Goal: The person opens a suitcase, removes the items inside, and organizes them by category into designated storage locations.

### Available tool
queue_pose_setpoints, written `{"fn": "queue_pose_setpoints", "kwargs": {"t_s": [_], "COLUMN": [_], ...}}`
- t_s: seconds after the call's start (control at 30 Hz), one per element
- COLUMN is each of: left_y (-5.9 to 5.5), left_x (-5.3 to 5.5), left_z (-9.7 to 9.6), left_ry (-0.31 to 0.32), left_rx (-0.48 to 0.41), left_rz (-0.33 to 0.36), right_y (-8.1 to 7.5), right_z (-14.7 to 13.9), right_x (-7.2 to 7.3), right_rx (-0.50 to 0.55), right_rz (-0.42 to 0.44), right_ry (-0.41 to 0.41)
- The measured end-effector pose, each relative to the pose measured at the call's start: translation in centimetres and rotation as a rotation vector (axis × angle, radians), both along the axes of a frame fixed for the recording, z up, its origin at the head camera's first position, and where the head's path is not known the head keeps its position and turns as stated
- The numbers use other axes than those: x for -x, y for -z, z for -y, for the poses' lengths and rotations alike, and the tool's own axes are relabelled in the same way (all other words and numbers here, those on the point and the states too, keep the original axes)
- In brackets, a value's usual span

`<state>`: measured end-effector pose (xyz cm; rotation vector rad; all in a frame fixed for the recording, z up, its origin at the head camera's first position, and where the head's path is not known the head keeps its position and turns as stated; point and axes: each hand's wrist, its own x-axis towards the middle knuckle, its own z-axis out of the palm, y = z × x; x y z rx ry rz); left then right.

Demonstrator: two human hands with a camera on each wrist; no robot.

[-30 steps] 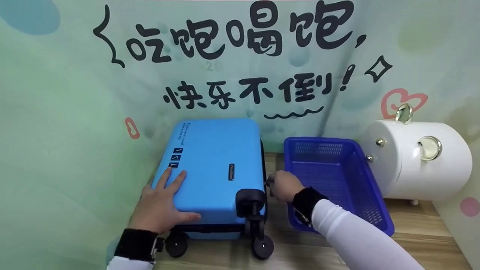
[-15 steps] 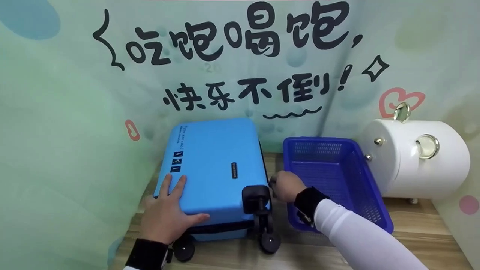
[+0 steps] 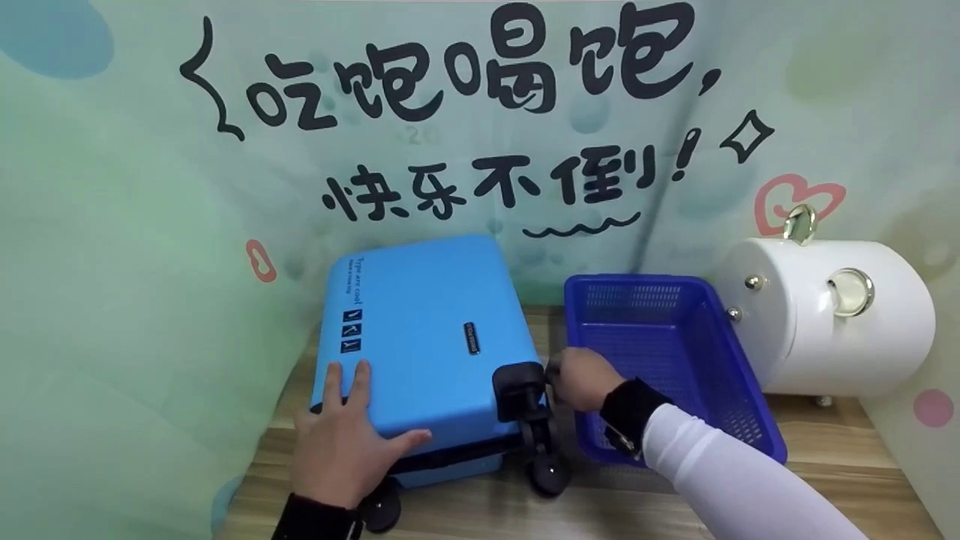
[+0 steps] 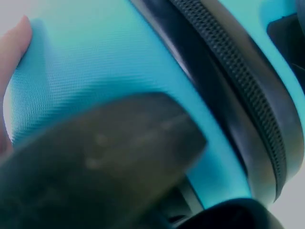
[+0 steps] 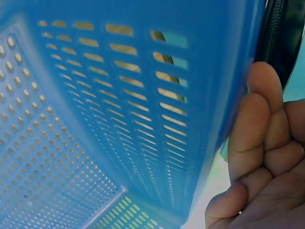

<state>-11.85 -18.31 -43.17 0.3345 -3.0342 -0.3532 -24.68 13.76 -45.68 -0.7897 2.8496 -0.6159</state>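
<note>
A bright blue suitcase (image 3: 420, 315) with black wheels lies flat on the wooden surface, turned slightly askew. My left hand (image 3: 337, 450) rests on its near left corner, fingers spread over the top and thumb along the front edge. At the right side, by the near wheel, my right hand (image 3: 585, 379) has its fingers curled at the zip seam and pinches the zipper pull, which the fingers mostly hide. The right wrist view shows the curled fingers (image 5: 252, 124) beside the zip (image 5: 272, 28). In the left wrist view the closed zip (image 4: 238, 76) runs round the case, partly behind a dark wheel (image 4: 105, 157).
A blue perforated plastic basket (image 3: 637, 279) stands just right of the suitcase, its left wall close to my right hand. Beyond it is a white drum-shaped container (image 3: 862, 352) with gold-coloured fittings. A printed fabric wall (image 3: 150, 225) encloses the back and left.
The suitcase has turned, its near end swinging right towards the basket. My left hand has moved right and nearer along with it; my right hand has shifted slightly right and nearer.
</note>
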Motion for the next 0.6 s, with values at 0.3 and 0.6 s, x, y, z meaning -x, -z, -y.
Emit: {"fn": "queue_pose_setpoints", "kwargs": {"t_s": [0.3, 0.6], "left_y": [0.1, -3.2], "left_x": [-0.6, -0.4], "left_z": [-0.5, -3.7], "left_ry": [0.0, 0.205], "left_rx": [0.001, 0.172], "left_rz": [-0.029, 0.015], "right_y": [-0.2, 0.0], "right_z": [-0.5, -1.0], "right_x": [-0.5, -0.1], "right_rx": [-0.032, -0.017], "right_rz": [0.03, 0.029], "right_ry": [-0.003, 0.027]}}
